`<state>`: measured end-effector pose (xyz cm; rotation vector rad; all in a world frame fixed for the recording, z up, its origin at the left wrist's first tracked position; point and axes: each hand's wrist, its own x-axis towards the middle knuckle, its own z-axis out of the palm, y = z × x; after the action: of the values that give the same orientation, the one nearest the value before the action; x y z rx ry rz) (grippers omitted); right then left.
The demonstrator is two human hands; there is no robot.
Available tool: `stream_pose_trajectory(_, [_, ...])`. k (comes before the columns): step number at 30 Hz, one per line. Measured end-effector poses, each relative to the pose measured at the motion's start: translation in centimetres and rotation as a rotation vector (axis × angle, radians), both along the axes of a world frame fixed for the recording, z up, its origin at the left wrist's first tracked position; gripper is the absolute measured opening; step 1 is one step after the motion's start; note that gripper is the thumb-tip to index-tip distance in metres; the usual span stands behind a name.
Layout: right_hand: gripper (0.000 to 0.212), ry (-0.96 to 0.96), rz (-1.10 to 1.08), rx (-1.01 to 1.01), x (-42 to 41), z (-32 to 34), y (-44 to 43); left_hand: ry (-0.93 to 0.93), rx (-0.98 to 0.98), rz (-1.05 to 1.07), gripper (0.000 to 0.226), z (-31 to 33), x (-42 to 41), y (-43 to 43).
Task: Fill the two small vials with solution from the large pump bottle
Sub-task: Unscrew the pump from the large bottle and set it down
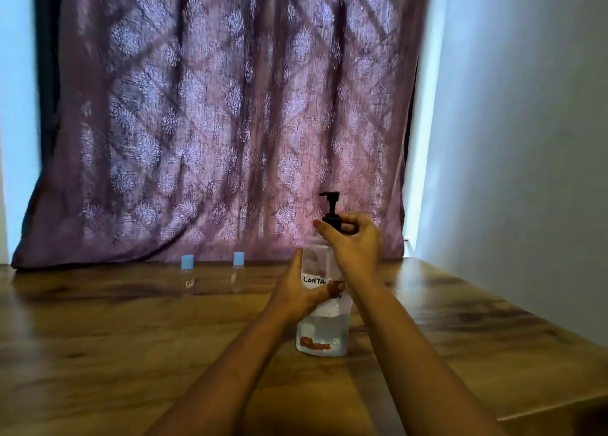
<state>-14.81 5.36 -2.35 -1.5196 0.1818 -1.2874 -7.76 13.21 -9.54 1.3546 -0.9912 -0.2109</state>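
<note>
Read "CONTA" in black handwriting on the white label [314, 280] of the large pump bottle [324, 332], with "ON" on the line beneath; could not read the rest, hidden by the thumb of the left hand [296, 294] and the wrist of the right hand [353, 244]; made out a red mark low on the bottle's front, too blurred to read; noted a small label on the left vial [187, 276], its writing too small to tell.

Found the bottle upright on the wooden table [98, 337], clear liquid in its lower part, the black pump head [330, 202] on top with its spout pointing left; found both vials upright near the table's far edge, well left of the bottle, the right vial [238, 272] apart from the left one, each clear and wearing a blue cap; saw a patterned purple curtain [214, 123] hanging just behind them and a pale wall [526, 139] to the right.

Saw the left hand wrapped round the bottle's middle, thumb laid across the label, fingers out of sight behind; saw the right hand above it, fingers curled and pinching the black collar at the pump's base.
</note>
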Motion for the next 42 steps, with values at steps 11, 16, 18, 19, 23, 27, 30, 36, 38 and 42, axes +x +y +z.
stream_pose_trajectory(11, [0.019,0.007,0.312,-0.019,0.8,-0.6,-2.2,-0.027,-0.017,-0.062,0.077,-0.7,3.1,-1.3])
stream_pose_trajectory(16, [0.024,-0.038,0.371,-0.035,0.8,-0.9,-2.1,-0.029,-0.041,-0.040,0.080,-1.1,2.8,-1.3])
stream_pose_trajectory(18, [0.033,-0.019,0.357,-0.055,0.9,-0.8,-2.1,-0.033,-0.041,-0.024,0.081,-1.1,2.8,-1.4])
stream_pose_trajectory(19, [0.038,0.000,0.324,-0.070,1.0,-0.7,-2.1,-0.029,-0.042,-0.018,0.081,-1.1,2.9,-1.5])
stream_pose_trajectory(23, [0.028,0.010,0.298,-0.029,1.1,-0.4,-2.4,-0.014,-0.036,0.003,0.082,-1.4,2.8,-1.7])
stream_pose_trajectory(27, [0.025,0.028,0.383,0.007,0.5,-0.6,-2.6,0.012,-0.033,0.001,0.085,-1.5,2.8,-1.8])
stream_pose_trajectory(30, [0.026,0.038,0.404,0.028,0.3,-0.7,-2.6,0.021,-0.026,0.015,0.090,-1.5,2.9,-1.8])
stream_pose_trajectory(36, [0.019,0.025,0.355,-0.039,0.0,-0.4,-1.9,0.023,-0.026,0.004,0.090,-1.5,2.5,-1.6])
stream_pose_trajectory(38, [0.027,0.041,0.241,-0.102,0.3,-0.2,-1.7,0.004,-0.033,-0.011,0.086,-1.4,2.3,-1.5])
stream_pose_trajectory(42, [0.022,0.056,0.185,-0.085,0.5,0.2,-1.6,-0.037,-0.036,0.005,0.078,-1.4,1.8,-1.2])
